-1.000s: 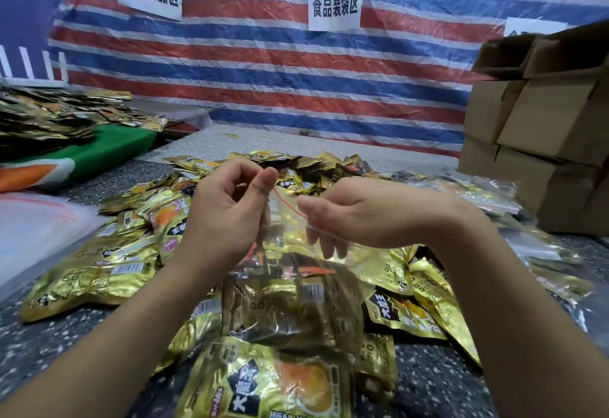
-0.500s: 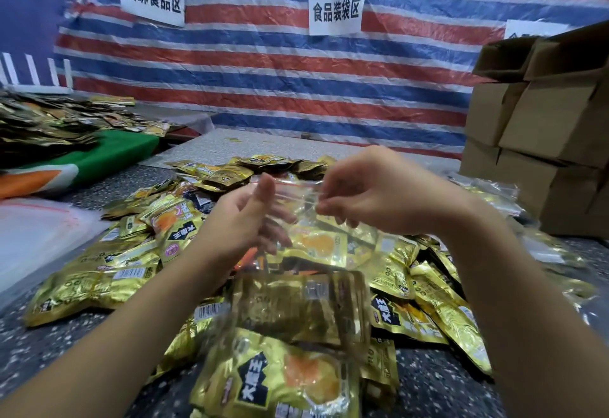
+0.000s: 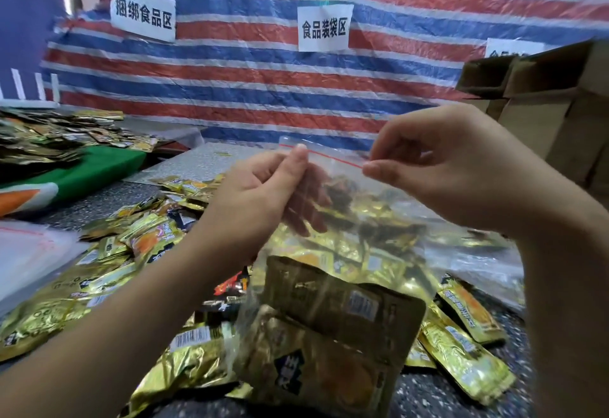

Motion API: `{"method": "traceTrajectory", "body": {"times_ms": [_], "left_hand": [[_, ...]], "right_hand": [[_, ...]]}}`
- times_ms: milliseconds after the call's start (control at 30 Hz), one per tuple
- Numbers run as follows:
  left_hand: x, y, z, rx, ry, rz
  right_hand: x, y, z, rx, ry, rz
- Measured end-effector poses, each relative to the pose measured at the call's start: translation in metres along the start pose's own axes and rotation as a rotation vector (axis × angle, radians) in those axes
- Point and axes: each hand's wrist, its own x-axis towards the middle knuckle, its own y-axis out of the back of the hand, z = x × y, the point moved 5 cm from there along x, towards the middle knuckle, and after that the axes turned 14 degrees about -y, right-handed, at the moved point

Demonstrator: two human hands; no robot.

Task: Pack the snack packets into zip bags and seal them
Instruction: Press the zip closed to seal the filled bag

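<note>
A clear zip bag (image 3: 342, 219) with a red seal line hangs upright between my hands, raised above the table. Gold snack packets (image 3: 336, 325) fill its lower half. My left hand (image 3: 260, 193) pinches the bag's top strip near its left end, thumb in front and fingers behind the plastic. My right hand (image 3: 438, 167) pinches the same strip further right, at the red line. A heap of loose gold snack packets (image 3: 108, 272) covers the speckled table (image 3: 438, 394) below and around the bag.
Cardboard boxes (image 3: 553, 120) are stacked at the right. A pile of flat empty zip bags (image 3: 29, 249) lies at the left edge. More packets (image 3: 49, 134) sit on a green cloth at the far left. A striped tarp with paper signs hangs behind.
Both hands have lifted the bag higher. My hands have spread apart along the top strip, the right one moving rightward, and the red seal line now shows taut between them.
</note>
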Motion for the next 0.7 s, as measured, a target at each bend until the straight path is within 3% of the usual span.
{"method": "traceTrajectory", "body": {"times_ms": [200,400,500,700], "left_hand": [[0.025,-0.025,0.006,0.066,-0.028,-0.104],[0.037,-0.036,0.009,0.115,-0.094,-0.119],[0.039,-0.033,0.005,0.142,-0.101,-0.11],[0.043,-0.023,0.013,-0.029,-0.123,-0.147]], "right_hand": [[0.003,0.009,0.005,-0.067,-0.187,0.121],[-0.001,0.005,-0.003,-0.097,-0.301,0.03],[-0.006,0.001,-0.007,-0.119,-0.295,0.001],[-0.009,0.008,-0.016,-0.121,-0.226,0.193]]}}
